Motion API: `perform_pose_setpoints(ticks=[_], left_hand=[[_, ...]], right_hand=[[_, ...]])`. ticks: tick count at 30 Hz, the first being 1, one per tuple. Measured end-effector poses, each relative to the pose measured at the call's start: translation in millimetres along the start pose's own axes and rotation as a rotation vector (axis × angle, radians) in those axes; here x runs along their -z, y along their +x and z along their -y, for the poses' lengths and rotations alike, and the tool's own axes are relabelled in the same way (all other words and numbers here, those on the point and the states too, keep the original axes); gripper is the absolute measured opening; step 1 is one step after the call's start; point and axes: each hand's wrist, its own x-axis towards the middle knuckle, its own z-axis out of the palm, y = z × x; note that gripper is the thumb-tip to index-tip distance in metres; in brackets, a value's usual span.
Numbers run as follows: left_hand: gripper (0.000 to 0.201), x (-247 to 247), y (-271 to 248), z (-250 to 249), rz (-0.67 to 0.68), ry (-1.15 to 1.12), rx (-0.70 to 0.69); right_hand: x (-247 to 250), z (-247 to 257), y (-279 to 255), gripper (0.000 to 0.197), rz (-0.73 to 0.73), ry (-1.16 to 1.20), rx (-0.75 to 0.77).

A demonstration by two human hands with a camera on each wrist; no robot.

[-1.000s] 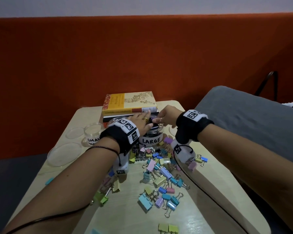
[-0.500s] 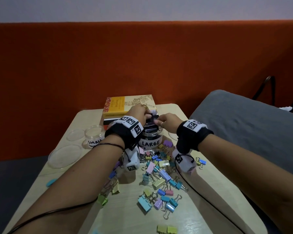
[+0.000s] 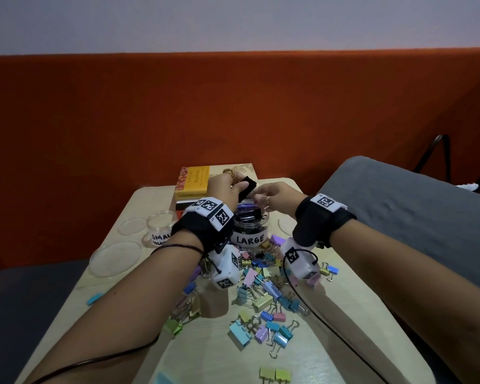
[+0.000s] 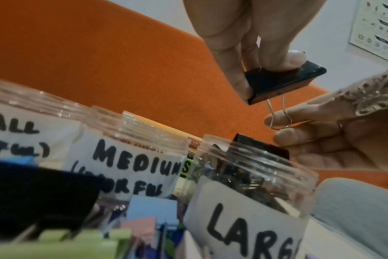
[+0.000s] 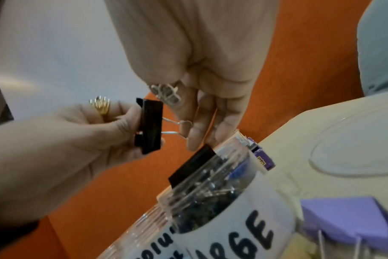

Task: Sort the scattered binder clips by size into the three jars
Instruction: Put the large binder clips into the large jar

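My left hand (image 3: pixel 240 187) pinches a large black binder clip (image 3: pixel 247 187) by its body, just above the open LARGE jar (image 3: pixel 250 236). The left wrist view shows the clip (image 4: pixel 284 84) with its wire handles pointing down onto my right hand's index finger. My right hand (image 3: pixel 272 195) hovers at the jar's far right rim, fingers relaxed and touching those handles (image 5: pixel 184 126). The jar (image 5: pixel 233 210) holds several black clips, one sticking out over its rim. The MEDIUM jar (image 4: pixel 131 157) and SMALL jar (image 3: pixel 160 231) stand to its left. Coloured clips (image 3: pixel 261 295) lie scattered in front.
Two clear lids (image 3: pixel 114 259) lie left of the SMALL jar, and a third (image 5: pixel 354 149) lies right of the LARGE jar. Stacked books (image 3: pixel 194 181) sit behind the jars. A grey cushion (image 3: pixel 399 217) borders the table's right edge. Cables trail from both wrists.
My left hand has risen from the LARGE jar's mouth with the black clip in its fingers. My right hand stayed by the rim, and its fingers now meet the clip's handles.
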Motion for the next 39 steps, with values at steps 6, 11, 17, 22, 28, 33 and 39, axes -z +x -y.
perform_pose_setpoints(ticks=[6, 11, 17, 22, 28, 33, 39], left_hand=[[0.021, 2, -2, -2, -0.018, 0.006, -0.036], [0.063, 2, -3, 6, 0.128, 0.173, -0.058], [0.046, 5, -1, 5, 0.178, 0.216, -0.092], [0.022, 4, 4, 0, 0.316, 0.314, -0.116], [0.028, 4, 12, 9, 0.461, 0.388, -0.130], [0.031, -6, 18, 11, 0.535, 0.552, -0.153], [0.031, -15, 23, 9, 0.531, 0.677, -0.177]], right_hand=[[0, -6, 1, 0.022, -0.113, 0.043, 0.027], [-1, -4, -2, 0.020, -0.127, 0.068, 0.028], [1, -6, 0, 0.021, -0.146, -0.028, 0.060], [10, -16, 2, 0.021, -0.203, -0.159, 0.121], [11, -12, 4, 0.026, -0.200, -0.513, 0.208], [10, -10, 9, 0.026, -0.113, -0.691, 0.152], [3, -2, 9, 0.023, -0.058, -0.987, 0.163]])
